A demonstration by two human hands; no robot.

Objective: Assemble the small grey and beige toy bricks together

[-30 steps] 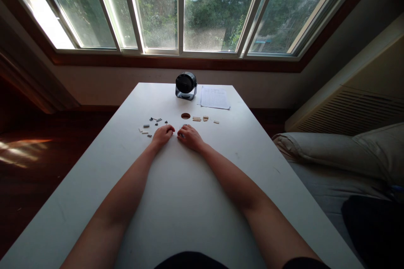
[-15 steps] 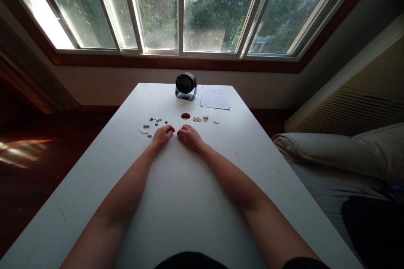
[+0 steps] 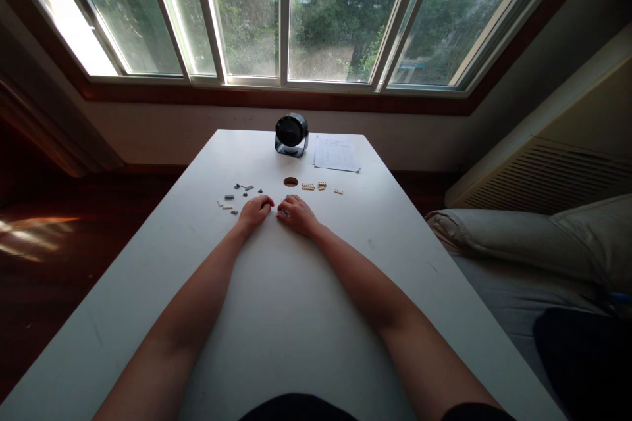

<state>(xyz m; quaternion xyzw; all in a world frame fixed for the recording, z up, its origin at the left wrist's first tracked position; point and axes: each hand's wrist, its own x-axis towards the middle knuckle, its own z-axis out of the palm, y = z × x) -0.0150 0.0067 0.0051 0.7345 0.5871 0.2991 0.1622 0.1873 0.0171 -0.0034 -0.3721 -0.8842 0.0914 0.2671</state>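
On the counter [image 3: 306,316], the left grip [image 3: 255,210] and right grip [image 3: 298,212] rest near each other, apart. Small parts [image 3: 229,197] lie scattered left of and beyond the left grip. Just beyond the right grip is a hole [image 3: 291,181], with block pieces [image 3: 308,187] beside it, rightward. Farther beyond both grips stands a device [image 3: 291,131], papers [image 3: 336,153] to its right. Well right of the right grip, off the counter, lies a cushion [image 3: 513,237].

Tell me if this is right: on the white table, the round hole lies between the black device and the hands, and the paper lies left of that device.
No: the paper lies right of the black device, as the head view shows. On the white table, the round hole does lie between that device and the left hand and right hand.
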